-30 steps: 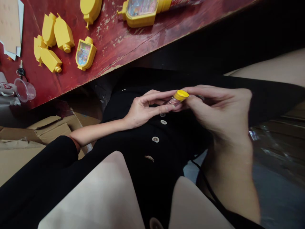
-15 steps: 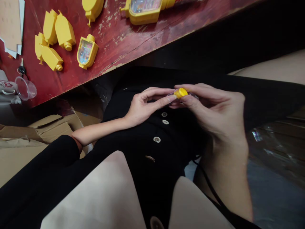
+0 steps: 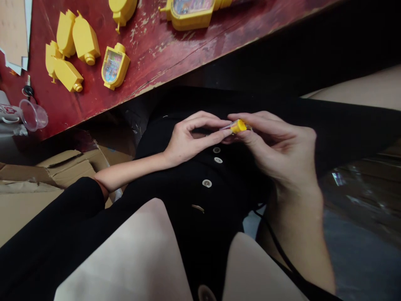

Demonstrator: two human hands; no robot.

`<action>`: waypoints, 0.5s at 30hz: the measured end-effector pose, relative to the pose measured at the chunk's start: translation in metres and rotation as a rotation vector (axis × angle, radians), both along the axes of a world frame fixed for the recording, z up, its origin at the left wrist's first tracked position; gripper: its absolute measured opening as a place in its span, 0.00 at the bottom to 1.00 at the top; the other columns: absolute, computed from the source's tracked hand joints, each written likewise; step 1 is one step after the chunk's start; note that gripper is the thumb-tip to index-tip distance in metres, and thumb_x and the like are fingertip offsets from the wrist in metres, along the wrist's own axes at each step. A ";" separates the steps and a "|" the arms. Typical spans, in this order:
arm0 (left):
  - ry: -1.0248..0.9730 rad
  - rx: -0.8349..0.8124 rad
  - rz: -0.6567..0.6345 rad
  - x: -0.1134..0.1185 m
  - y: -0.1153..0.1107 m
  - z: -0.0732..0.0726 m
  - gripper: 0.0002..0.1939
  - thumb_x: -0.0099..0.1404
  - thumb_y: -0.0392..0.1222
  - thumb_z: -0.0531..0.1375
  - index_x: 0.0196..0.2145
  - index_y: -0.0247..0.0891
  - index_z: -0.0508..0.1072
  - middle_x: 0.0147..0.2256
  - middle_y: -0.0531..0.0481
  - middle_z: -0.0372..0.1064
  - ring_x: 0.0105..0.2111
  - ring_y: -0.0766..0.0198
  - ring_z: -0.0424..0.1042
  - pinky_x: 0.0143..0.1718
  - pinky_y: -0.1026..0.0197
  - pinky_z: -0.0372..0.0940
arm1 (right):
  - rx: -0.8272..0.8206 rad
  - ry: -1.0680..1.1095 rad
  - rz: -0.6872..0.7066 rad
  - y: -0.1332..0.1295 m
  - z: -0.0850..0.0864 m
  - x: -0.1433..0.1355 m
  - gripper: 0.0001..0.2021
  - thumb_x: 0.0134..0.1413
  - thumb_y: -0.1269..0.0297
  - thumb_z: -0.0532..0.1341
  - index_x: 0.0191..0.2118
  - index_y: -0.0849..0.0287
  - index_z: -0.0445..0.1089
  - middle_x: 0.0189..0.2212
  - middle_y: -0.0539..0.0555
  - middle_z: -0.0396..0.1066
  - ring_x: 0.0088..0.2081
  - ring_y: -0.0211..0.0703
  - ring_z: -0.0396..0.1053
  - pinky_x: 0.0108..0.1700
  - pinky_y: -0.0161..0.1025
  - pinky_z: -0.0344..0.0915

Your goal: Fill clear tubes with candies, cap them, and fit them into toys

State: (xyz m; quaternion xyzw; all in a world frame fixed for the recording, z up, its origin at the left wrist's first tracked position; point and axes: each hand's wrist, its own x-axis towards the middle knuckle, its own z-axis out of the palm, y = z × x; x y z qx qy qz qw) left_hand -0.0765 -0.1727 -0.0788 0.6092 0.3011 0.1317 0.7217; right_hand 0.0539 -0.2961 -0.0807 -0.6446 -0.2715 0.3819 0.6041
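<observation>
Above my lap, both hands meet at a small yellow plastic piece with a round end and some clear, shiny material beside it. My left hand pinches its left side between thumb and fingers. From the right, the thumb and fingertips of my right hand close on the piece. Fingers cover part of it, so its full shape is hidden. On the table beyond lies a yellow plastic toy with a clear window and small beads inside. A larger windowed toy lies farther right.
Several yellow toys lie face down on the worn red table. At the table's left are a clear plastic cup, a white mug and a key. Cardboard boxes stand below the table edge.
The yellow piece has turned slightly in my fingers, its round end now facing more to the right. My right hand has shifted a little to the left.
</observation>
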 end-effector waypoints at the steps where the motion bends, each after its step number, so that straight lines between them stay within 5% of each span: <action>1: -0.004 0.005 -0.009 0.000 0.001 0.001 0.18 0.60 0.57 0.69 0.39 0.42 0.83 0.41 0.49 0.72 0.42 0.62 0.72 0.42 0.58 0.70 | 0.002 -0.007 0.004 -0.001 0.000 0.000 0.12 0.59 0.62 0.67 0.48 0.42 0.80 0.42 0.53 0.78 0.37 0.42 0.75 0.37 0.43 0.77; 15: -0.064 0.319 -0.139 0.005 0.011 -0.001 0.18 0.68 0.58 0.61 0.39 0.41 0.82 0.36 0.48 0.72 0.36 0.62 0.72 0.41 0.56 0.66 | 0.006 -0.169 0.057 -0.005 0.002 0.001 0.16 0.62 0.66 0.65 0.52 0.40 0.78 0.40 0.52 0.76 0.36 0.41 0.74 0.38 0.43 0.70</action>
